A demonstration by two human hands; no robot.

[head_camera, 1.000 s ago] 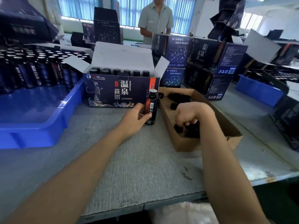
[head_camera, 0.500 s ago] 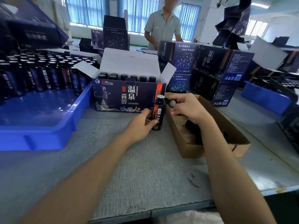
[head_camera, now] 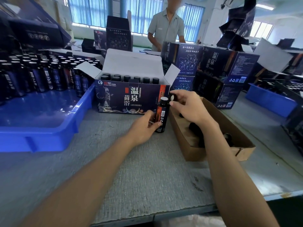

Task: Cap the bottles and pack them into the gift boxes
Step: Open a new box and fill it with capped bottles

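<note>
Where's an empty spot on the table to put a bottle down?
The grey table mat in front of the gift box, between the blue tray and the cardboard tray, is bare. The blue tray's front half is bare too. Behind, bottles and stacked boxes crowd everything.

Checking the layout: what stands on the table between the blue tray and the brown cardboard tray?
In the head view, the open gift box and the bottle the left hand grips.

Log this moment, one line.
step: capping | left hand: grips standing bottle | right hand: pinches cap beside bottle top | cap: not yet on
</note>
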